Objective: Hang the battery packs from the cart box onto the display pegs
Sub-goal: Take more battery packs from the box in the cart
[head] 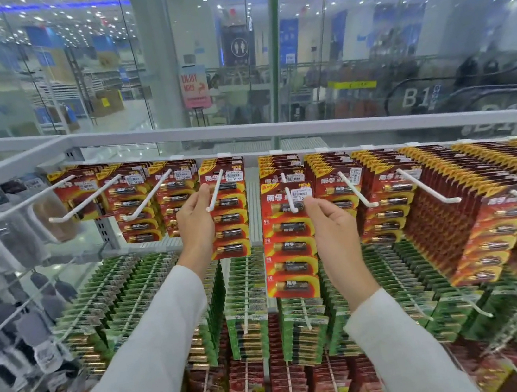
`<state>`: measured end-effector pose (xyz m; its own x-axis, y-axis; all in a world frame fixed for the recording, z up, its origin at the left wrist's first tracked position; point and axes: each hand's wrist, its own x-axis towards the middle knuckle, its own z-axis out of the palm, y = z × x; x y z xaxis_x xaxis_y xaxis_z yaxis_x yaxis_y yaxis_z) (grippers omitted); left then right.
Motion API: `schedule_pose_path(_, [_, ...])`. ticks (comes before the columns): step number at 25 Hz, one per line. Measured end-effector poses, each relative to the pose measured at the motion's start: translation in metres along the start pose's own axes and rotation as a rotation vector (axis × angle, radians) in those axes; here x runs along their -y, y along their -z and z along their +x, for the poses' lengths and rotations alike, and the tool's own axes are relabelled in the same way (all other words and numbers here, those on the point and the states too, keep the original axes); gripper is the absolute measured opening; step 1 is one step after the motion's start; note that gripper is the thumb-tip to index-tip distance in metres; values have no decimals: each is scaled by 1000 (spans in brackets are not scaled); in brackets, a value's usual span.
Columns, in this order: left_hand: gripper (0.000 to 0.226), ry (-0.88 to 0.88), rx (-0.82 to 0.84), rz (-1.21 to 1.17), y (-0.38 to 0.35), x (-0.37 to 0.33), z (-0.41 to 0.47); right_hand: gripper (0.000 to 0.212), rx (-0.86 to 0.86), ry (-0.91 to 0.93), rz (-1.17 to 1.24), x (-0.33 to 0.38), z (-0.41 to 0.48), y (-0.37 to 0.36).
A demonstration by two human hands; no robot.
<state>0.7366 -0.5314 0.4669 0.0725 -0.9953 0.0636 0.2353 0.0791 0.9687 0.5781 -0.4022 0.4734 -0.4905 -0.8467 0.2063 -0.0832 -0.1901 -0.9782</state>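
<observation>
A long red battery pack [288, 251], five cells in a column, hangs at the front of a white display peg [290, 198] near the middle of the top row; the peg's upturned tip shows in front of the card, so the hang hole appears to be already threaded. The right hand [332, 222] sits just right of the pack, thumb and fingers drawn together on its upper right corner by the price sticker. One peg to the left, a second red pack [229, 220] hangs on its own peg [215, 190]; the left hand [194, 219] pinches its upper left corner with curled fingertips.

The step in hand looks like seating packs on the pegs; the next move probably calls for sliding each card back along its peg towards the stacks behind, keeping it level so the hole does not catch, then letting go. The cart box is out of view.

Around them, more red packs fill the pegs to the right; three pegs to the left are only part filled; rows of green packs [132, 296] hang below; a white rail [274, 127] runs above, with a glass wall and shop floor beyond.
</observation>
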Motion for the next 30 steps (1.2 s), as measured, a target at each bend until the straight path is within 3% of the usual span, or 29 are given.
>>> schedule_pose_path(8, [34, -34, -7, 41, 5, 9, 10, 53, -107, 82, -74, -24, 53, -21])
schedule_pose_path(18, [19, -173, -51, 217, 45, 40, -11, 14, -239, -25, -105, -52, 14, 4])
schedule_pose_path(24, [14, -34, 29, 109, 64, 81, -106, 11, -332, -228, -138, -89, -97, 72])
schedule_pose_path(30, [22, 195, 225, 121, 22, 143, -176, 10, -642, -445, -43, -118, -192, 170])
